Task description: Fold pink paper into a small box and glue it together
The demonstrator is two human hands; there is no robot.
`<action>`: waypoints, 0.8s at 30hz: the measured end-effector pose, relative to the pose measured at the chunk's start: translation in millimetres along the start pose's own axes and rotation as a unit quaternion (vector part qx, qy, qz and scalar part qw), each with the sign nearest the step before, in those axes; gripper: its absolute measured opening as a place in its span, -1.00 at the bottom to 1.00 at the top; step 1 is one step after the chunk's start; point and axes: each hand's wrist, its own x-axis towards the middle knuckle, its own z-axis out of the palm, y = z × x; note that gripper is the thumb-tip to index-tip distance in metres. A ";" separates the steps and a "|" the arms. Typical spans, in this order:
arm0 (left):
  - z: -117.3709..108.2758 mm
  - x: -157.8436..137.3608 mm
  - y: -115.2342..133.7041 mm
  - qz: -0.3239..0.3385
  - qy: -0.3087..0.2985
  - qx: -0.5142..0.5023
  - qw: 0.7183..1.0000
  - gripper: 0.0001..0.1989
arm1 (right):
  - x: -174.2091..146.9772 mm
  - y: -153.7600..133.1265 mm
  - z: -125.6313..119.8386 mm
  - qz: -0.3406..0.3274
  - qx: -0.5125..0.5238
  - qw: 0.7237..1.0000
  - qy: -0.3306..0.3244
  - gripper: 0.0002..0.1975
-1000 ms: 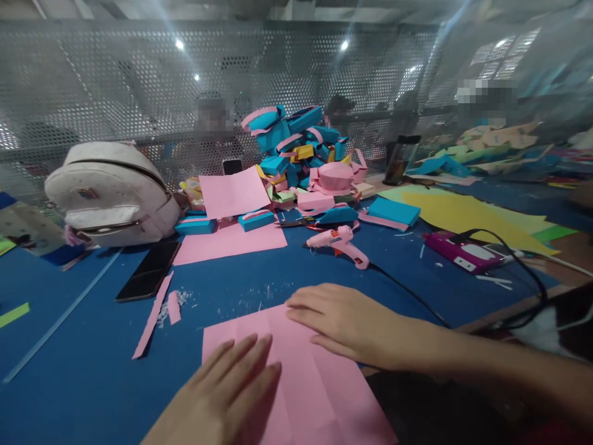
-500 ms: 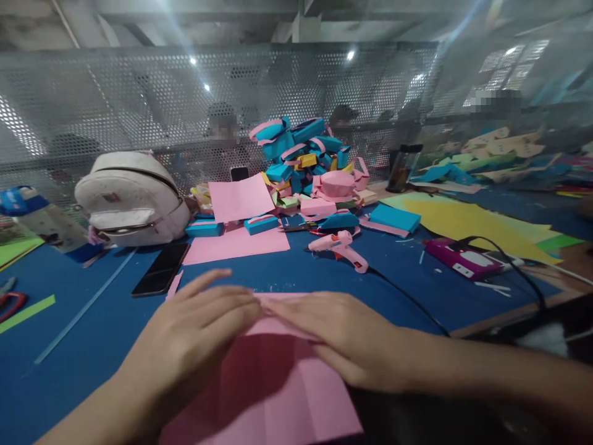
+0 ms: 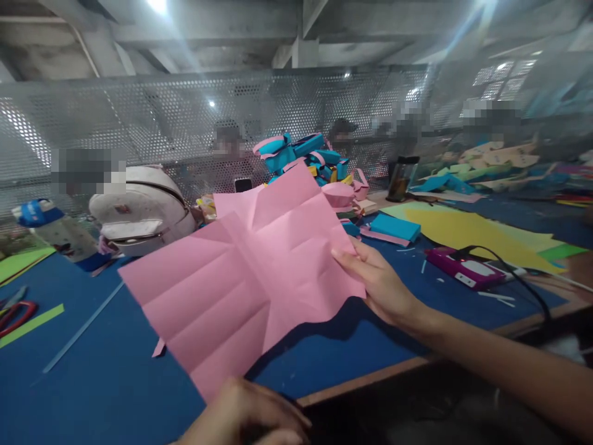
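A creased sheet of pink paper point(image 3: 278, 253) is held up at a slant over the blue table, opened out with several fold lines across it. My right hand point(image 3: 380, 278) pinches its right edge, thumb in front and fingers behind. Low in the view, by the sheet's bottom corner, is my left hand point(image 3: 254, 414); its fingers are loosely bent with the thumb apart, and I see nothing in them. The paper hides part of the table behind it.
A white backpack point(image 3: 139, 210) and a bottle point(image 3: 65, 235) stand at the left, near red-handled scissors point(image 3: 18, 315). Blue and pink paper pieces point(image 3: 315, 151) are heaped at the back. Yellow sheets point(image 3: 472, 232) and a purple box with a cable point(image 3: 463, 266) lie right.
The pink paper was folded flat under both hands; now it is opened out and lifted. My left hand has moved down off it. The glue gun and phone are now hidden.
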 end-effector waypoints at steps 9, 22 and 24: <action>-22.1 20.1 -29.1 -0.064 0.368 -0.374 0.849 -0.63 | -18.1 -2.1 14.1 -0.051 -0.097 0.994 0.012 -0.46; -75.6 15.6 -19.4 -0.155 0.471 -0.179 0.850 -0.76 | -25.9 -4.2 -7.7 0.008 0.006 0.998 -0.060 -0.47; -75.9 13.7 -22.5 -0.166 0.471 -0.155 0.852 -0.72 | -14.2 -6.2 -13.5 0.015 0.014 0.997 -0.071 -0.46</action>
